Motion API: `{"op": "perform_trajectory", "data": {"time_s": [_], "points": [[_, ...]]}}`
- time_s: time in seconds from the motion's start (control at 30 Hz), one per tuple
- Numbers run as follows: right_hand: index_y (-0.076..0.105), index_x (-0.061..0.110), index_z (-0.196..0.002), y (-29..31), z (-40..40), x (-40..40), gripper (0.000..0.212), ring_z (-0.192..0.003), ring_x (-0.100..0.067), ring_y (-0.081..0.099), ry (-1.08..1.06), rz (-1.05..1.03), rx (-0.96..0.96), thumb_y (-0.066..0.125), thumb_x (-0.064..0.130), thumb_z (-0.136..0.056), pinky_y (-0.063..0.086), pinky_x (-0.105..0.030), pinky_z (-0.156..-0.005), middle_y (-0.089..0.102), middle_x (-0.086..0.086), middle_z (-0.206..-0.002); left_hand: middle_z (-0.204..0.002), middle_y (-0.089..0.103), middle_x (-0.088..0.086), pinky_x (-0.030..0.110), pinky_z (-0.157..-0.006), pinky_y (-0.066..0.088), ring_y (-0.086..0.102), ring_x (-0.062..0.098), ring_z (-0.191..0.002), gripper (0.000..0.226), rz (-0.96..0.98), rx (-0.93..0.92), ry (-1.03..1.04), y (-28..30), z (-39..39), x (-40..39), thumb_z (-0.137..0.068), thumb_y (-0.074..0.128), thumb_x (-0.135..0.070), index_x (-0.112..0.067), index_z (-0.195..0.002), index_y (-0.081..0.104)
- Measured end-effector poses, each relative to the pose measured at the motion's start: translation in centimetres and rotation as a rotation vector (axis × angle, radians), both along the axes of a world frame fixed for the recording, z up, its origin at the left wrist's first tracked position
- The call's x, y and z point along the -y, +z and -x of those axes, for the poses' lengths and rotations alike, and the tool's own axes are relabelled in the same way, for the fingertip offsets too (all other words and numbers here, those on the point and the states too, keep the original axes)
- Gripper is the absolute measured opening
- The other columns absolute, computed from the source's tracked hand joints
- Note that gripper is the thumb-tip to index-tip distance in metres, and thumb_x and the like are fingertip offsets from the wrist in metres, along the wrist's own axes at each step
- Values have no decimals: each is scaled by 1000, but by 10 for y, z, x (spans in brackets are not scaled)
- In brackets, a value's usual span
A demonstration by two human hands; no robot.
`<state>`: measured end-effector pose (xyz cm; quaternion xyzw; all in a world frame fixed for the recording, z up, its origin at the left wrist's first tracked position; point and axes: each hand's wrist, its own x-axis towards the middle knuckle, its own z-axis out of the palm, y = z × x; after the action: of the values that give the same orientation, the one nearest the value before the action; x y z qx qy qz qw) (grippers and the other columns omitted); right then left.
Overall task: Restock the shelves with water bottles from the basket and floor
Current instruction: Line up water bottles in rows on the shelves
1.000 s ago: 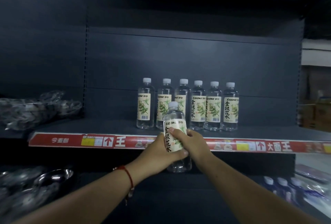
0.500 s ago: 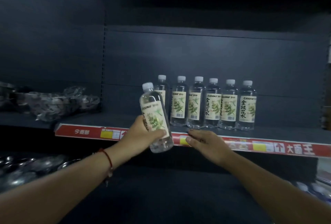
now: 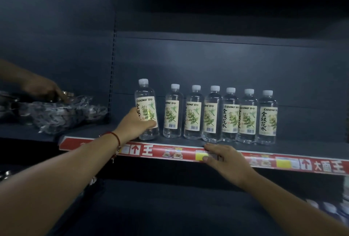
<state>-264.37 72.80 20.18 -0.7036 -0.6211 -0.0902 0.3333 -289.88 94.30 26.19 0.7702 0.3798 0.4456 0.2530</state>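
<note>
The left hand [image 3: 135,123] grips a bottle [image 3: 146,109] that stands upright on the shelf [image 3: 302,146], at the left end of a row [image 3: 220,115] of six more bottles, with a small gap between it and the nearest of them. The right hand [image 3: 225,160] lies open, fingers straight, on the shelf's red price strip [image 3: 170,152], near the row's middle. Far left, another person's hand [image 3: 43,88] reaches over plastic-wrapped goods [image 3: 62,111].

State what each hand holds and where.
Left hand grips the clear plastic white-capped bottle around its labelled middle; right hand holds nothing.
</note>
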Motion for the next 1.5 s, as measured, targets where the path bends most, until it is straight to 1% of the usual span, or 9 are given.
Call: {"op": "perform_trajectory", "data": {"time_s": [0.23,0.47,0.7,0.83,0.93,1.0,1.1,1.23,1.5], "points": [[46,44,-143,-4,-1,-1,52,-134,-3,36,-33,-53,70,58,53,-92,29,-35,-114,46,23,-145,-106,69,-11,20,-68,42,64,6,-91,44,-139,-92,-2,-5,-21,-12,-83,79,-31,-24,-120,55],[43,46,-145,-9,-2,-4,54,-136,1,32,-37,-68,109,55,53,-93,25,-35,-115,43,29,-146,-119,68,-6,31,-77,48,66,17,-101,55,-142,-110,41,-14,-39,-36,-88,74,-40,-21,-133,47],[38,44,-147,-8,3,0,55,-138,-1,29,-56,-46,143,53,52,-95,21,-39,-116,38,29,-149,-117,69,-4,26,-61,46,67,17,-92,55,-141,-247,127,-12,-42,-30,-92,63,-54,-22,-133,46],[34,41,-150,-3,7,1,59,-143,-5,26,-72,1,185,53,52,-95,20,-39,-116,34,24,-154,-108,69,-2,35,-74,58,68,18,-87,55,-238,-394,238,-24,-29,17,-98,43,-61,-22,-137,46],[22,35,-155,-1,15,6,71,-150,-13,15,-97,99,282,53,53,-94,15,-43,-119,21,16,-162,-150,48,8,40,-106,46,53,26,-132,68,-390,-464,245,-41,-22,69,-102,39,-58,-15,-155,34],[13,31,-158,-3,20,14,78,-153,-18,5,-111,167,355,51,54,-94,10,-46,-121,10,9,-166,-160,35,7,39,-116,33,38,25,-144,70,-465,-492,189,-54,-19,103,-101,40,-57,-17,-157,28],[9,29,-158,-14,22,37,80,-153,-23,-2,-127,219,377,51,54,-95,6,-46,-123,2,2,-167,-166,21,3,39,-122,20,24,24,-151,72,-495,-541,99,-79,-27,145,-99,40,-63,-27,-160,23],[5,30,-159,-51,9,97,80,-153,-25,-4,-201,302,335,49,54,-96,3,-45,-122,-3,2,-167,-169,11,4,40,-125,14,15,25,-153,75,-506,-610,-58,-120,-62,199,-98,36,-67,-33,-161,14],[7,28,-158,-173,-57,324,83,-153,-30,-2,-555,554,190,51,53,-93,3,-48,-123,0,0,-167,-170,-2,3,43,-126,6,2,25,-156,80,-501,-716,-511,-227,-187,365,-97,32,-71,-33,-161,2]]}}
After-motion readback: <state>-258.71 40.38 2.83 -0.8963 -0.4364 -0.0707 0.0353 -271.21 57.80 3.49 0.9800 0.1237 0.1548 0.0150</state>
